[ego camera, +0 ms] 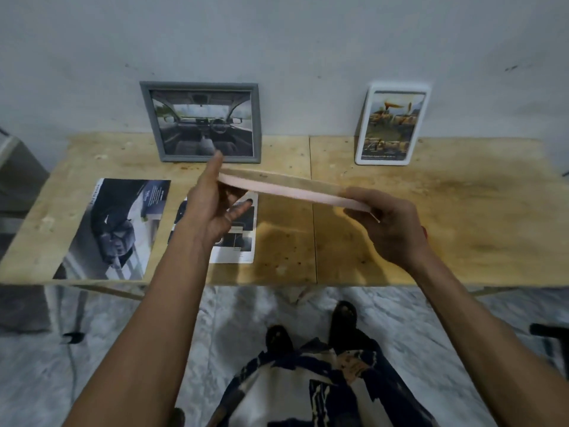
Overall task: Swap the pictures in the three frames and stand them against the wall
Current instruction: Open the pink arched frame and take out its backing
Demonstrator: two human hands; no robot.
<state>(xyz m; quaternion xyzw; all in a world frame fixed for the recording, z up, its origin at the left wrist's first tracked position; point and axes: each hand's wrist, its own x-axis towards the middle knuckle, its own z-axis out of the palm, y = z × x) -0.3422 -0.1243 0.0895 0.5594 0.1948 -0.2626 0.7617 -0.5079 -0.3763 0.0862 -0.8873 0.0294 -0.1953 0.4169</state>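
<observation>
A pink frame [286, 188] hangs nearly flat above the table, seen edge-on. My left hand [212, 204] grips its left end and my right hand [385, 223] grips its right end. A grey frame [203, 121] with a car-interior picture leans against the wall at the back. To its right a white frame [391, 124] with a landscape picture also leans upright against the wall. Two loose pictures lie flat on the table: a dark car picture [114, 229] at the left and a page [243, 235] partly hidden under my left hand.
The plywood table [446, 217] has bare room on its right half. Its front edge runs just ahead of my feet on the marbled floor. A grey object [15, 171] stands at the far left beside the table.
</observation>
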